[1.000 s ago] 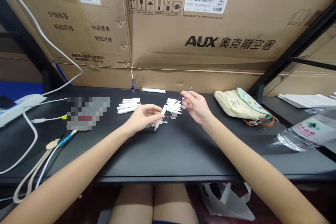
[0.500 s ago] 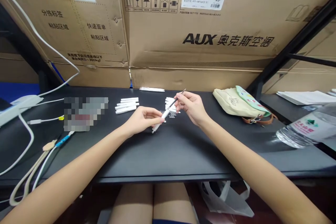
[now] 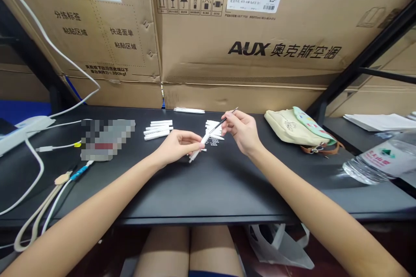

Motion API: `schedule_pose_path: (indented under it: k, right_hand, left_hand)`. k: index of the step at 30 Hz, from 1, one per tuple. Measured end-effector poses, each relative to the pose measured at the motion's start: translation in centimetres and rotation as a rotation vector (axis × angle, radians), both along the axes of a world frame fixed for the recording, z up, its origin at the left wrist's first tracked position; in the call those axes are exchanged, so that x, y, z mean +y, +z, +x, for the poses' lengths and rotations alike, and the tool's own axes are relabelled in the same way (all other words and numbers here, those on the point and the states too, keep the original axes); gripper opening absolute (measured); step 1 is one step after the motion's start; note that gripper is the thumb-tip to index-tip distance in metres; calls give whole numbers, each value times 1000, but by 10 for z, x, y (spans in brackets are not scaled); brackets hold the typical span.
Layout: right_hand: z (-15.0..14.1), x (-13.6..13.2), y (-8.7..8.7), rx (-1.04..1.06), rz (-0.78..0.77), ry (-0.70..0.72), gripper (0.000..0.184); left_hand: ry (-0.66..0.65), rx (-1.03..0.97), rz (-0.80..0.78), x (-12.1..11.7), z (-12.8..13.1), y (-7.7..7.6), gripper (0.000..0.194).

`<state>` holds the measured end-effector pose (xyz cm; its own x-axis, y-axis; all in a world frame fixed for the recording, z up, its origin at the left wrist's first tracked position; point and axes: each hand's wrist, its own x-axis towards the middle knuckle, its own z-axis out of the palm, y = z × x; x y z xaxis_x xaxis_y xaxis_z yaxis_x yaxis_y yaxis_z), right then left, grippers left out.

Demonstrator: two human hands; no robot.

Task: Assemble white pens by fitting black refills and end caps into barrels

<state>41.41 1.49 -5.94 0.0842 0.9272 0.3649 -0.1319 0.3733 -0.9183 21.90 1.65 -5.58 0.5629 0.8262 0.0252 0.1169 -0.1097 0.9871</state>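
Tilted between the fingers of my left hand is a white pen barrel, its upper end pointing to the right. My right hand pinches a thin dark pen refill, whose lower end meets the top of the barrel. Whether the refill's tip sits inside the barrel I cannot tell. Behind my left hand lies a stack of white pen parts. Between my hands is a second group of white pen parts, with small clear or metallic pieces, perhaps springs, in front of it.
More white pens lie at the back of the black desk, before large cardboard boxes. On the right are a cream pouch and a water bottle. White cables and a blurred-out object occupy the left.
My right hand has shifted slightly to the right and up with the refill, so more of its length shows above the barrel. My left hand stays nearly in place.
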Motion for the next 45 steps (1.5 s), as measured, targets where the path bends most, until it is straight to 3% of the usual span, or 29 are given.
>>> schedule_pose_path:
  k: [3, 6, 10, 14, 17, 25, 29, 34, 37, 39, 41, 43, 45]
  right_hand:
    - [-10, -6, -5, -81, -96, 204, 32]
    - [-13, -8, -7, -145, -131, 297, 32]
    - [4, -1, -3, -322, -110, 264, 31]
    - [26, 6, -2, -864, 30, 175, 7]
    - [30, 6, -3, -1096, 103, 156, 11]
    - [23, 6, -9, -1216, 214, 219, 16]
    - [21, 4, -8, -1286, 157, 222, 18]
    - [17, -4, -3, -1348, 38, 267, 19]
    - [17, -6, -1, -1271, 10, 332, 14]
    - [18, -3, 1, -1078, 25, 333, 7]
    - [19, 2, 1, -757, 25, 208, 4]
    - [19, 8, 1, -401, -18, 35, 15]
    - [17, 12, 0, -140, -79, -51, 23]
  left_hand:
    - [-32, 20, 20, 1, -1, -1, 23]
    - [-43, 45, 34, 2, -2, -1, 27]
    - [57, 14, 28, 4, -3, 1, 30]
    - [143, -28, 13, 8, -5, 1, 30]
    - [143, -21, -1, 8, -5, 0, 30]
    - [137, -22, -27, 5, -3, 2, 30]
    - [95, -39, -40, 5, -3, 1, 36]
    - [32, -35, -38, 4, -3, 1, 59]
    - [-7, -16, -52, 3, -3, 0, 61]
    - [-34, -10, -70, 2, -3, -1, 59]
    - [-78, -4, -99, 1, -3, -2, 58]
    - [-125, 9, -127, 0, -3, -3, 56]
    - [-161, 30, -145, -2, -3, -3, 55]
